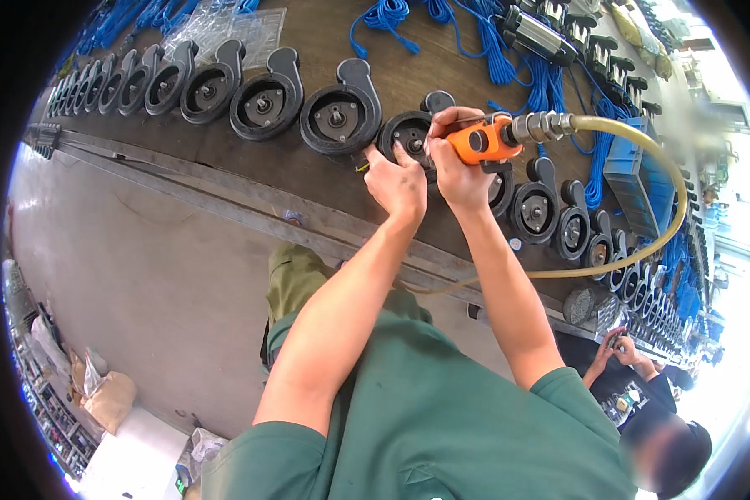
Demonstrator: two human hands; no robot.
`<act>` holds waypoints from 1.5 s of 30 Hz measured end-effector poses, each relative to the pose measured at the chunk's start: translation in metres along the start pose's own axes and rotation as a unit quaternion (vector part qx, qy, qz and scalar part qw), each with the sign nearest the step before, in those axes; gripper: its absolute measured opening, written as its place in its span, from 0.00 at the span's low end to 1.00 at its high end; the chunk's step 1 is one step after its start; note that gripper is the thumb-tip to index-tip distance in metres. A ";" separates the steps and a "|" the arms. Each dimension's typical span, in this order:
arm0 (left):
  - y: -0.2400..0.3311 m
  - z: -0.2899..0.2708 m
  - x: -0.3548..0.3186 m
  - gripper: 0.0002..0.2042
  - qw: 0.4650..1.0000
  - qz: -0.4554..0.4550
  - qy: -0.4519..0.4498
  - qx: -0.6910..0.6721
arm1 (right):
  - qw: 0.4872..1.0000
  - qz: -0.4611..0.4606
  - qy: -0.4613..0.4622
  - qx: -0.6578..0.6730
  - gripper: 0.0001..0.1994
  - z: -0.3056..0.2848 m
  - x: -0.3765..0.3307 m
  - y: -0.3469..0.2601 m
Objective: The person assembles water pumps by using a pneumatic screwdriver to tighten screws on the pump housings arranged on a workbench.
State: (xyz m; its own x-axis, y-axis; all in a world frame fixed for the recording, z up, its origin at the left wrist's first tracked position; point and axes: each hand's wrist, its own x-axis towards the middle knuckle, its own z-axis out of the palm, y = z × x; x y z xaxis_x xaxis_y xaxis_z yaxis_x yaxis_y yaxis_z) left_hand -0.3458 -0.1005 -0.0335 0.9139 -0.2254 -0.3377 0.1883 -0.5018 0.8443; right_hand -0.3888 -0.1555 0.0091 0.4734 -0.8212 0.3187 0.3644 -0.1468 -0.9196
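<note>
My right hand (461, 171) is closed round an orange air tool (485, 142), with a metal coupling (542, 127) and a yellowish hose (677, 179) at its rear. The tool's front end is hidden by my fingers, over a round black housing (406, 133) on the bench. My left hand (398, 185) grips the near rim of that housing, thumb and forefinger set apart on it. A metal shaft shows in the housing's middle. Similar housings, such as the one just left (340, 112), stand in a long row to both sides.
Blue cable bundles (493, 54) lie along the far side of the brown bench (308, 175), near silver-and-black motor units (537, 35). A blue crate (639, 179) stands at right. The hose loops across the right side. Another person's hands (621, 348) are at lower right.
</note>
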 end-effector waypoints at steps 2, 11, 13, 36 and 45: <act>-0.001 -0.001 0.001 0.24 1.000 0.018 0.009 0.001 | 1.000 -0.007 -0.002 0.007 0.11 0.002 0.001 0.001; -0.002 -0.002 0.001 0.23 0.999 0.027 0.006 -0.027 | 1.000 0.011 -0.013 -0.006 0.14 0.005 0.010 -0.010; -0.001 -0.003 0.001 0.23 0.999 0.005 -0.017 -0.026 | 1.000 -0.017 -0.010 -0.002 0.14 0.011 0.017 -0.017; -0.002 -0.010 0.011 0.25 0.997 0.017 -0.081 -0.009 | 0.997 -0.057 0.033 0.035 0.13 0.036 0.043 0.014; -0.003 -0.009 0.010 0.25 0.996 0.024 -0.079 -0.016 | 0.999 -0.036 0.018 0.034 0.13 0.036 0.044 0.013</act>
State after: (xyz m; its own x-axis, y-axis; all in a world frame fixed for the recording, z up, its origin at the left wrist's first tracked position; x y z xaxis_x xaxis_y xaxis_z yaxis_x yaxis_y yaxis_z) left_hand -0.3340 -0.0942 -0.0359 0.8546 -0.3788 -0.3552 0.1589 -0.4603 0.8734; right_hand -0.3346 -0.1742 0.0197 0.4156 -0.8295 0.3732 0.4504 -0.1687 -0.8767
